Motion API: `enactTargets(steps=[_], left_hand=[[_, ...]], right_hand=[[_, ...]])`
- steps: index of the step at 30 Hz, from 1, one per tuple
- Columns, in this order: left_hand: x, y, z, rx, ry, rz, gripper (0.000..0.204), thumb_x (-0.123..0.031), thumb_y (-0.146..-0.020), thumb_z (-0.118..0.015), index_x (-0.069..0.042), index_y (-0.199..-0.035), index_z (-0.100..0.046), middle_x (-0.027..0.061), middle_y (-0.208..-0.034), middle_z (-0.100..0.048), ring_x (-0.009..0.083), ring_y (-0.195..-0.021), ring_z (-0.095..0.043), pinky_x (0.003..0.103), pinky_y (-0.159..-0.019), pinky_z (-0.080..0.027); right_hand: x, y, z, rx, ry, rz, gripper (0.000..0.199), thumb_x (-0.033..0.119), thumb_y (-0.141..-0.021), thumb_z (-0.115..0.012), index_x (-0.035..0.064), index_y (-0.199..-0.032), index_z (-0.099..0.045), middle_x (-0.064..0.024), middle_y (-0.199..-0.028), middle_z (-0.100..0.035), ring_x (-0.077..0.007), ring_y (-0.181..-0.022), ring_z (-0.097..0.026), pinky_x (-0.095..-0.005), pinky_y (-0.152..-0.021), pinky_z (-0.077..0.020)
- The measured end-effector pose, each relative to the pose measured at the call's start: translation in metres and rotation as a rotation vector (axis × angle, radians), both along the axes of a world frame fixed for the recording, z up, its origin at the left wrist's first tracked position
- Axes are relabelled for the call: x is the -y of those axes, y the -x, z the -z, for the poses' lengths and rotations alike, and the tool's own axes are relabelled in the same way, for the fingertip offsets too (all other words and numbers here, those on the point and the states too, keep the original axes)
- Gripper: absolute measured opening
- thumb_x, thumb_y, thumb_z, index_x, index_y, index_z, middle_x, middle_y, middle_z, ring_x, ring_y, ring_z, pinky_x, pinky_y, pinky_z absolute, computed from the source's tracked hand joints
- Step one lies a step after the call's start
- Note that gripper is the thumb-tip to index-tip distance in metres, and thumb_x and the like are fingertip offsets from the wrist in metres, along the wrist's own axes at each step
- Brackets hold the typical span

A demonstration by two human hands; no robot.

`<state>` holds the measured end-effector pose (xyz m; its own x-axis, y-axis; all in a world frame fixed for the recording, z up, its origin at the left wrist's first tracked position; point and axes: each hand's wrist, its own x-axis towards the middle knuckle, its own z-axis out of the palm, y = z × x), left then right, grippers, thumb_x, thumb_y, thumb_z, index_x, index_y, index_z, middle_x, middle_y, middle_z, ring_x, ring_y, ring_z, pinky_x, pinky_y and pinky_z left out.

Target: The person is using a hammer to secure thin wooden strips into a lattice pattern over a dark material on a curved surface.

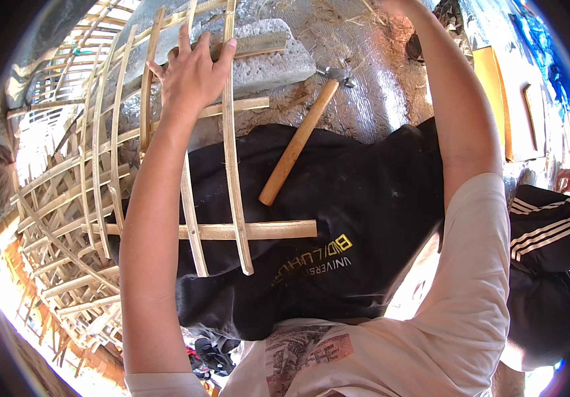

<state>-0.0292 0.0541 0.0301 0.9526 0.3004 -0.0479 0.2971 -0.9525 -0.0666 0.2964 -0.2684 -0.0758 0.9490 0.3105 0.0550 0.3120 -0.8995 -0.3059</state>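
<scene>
My left hand (pixel 194 71) lies with fingers spread on a lattice of split bamboo strips (pixel 230 139), its fingertips on a crosspiece above a pale concrete block (pixel 265 76). The lattice's strips cross one another and reach down over the black cloth (pixel 358 192) on my lap. A hammer (pixel 301 139) with a wooden handle lies to the right of the lattice, its head by the block and its handle on the cloth. My right hand (pixel 396 5) is at the top edge, mostly cut off; its fingers and anything in them are hidden.
More bamboo latticework (pixel 76 264) is piled along the left. On the right are an orange-yellow panel (pixel 493 102), blue plastic sheeting (pixel 550 63) and another person in black clothing with white stripes (pixel 546 228). Dry fibres and scraps lie on the ground at the top.
</scene>
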Motion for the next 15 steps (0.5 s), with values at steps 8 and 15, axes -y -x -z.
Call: enactTargets(steps=[8, 15], left_hand=[[-0.001, 0.001, -0.006, -0.023, 0.011, -0.025, 0.076, -0.070, -0.096, -0.030, -0.017, -0.149, -0.044, 0.0160, -0.164, -0.021, 0.0468, -0.139, -0.039, 0.075, -0.114, -0.003], [0.016, -0.009, -0.001, -0.030, 0.048, -0.015, 0.075, -0.069, -0.097, -0.028, -0.016, -0.150, -0.043, 0.0162, -0.164, -0.021, 0.0443, -0.140, -0.040, 0.075, -0.114, -0.004]], right_hand=[[0.007, -0.046, 0.037, 0.007, -0.223, -0.063, 0.017, 0.020, -0.086, -0.070, 0.0052, -0.078, -0.070, -0.0087, -0.068, -0.068, -0.0220, -0.062, -0.065, -0.0397, -0.056, -0.0521], [0.067, -0.052, 0.010, -0.377, -0.734, -0.022, 0.026, 0.028, -0.086, -0.076, 0.0105, -0.102, -0.067, -0.0036, -0.092, -0.072, -0.0178, -0.075, -0.069, -0.0338, -0.057, -0.0551]])
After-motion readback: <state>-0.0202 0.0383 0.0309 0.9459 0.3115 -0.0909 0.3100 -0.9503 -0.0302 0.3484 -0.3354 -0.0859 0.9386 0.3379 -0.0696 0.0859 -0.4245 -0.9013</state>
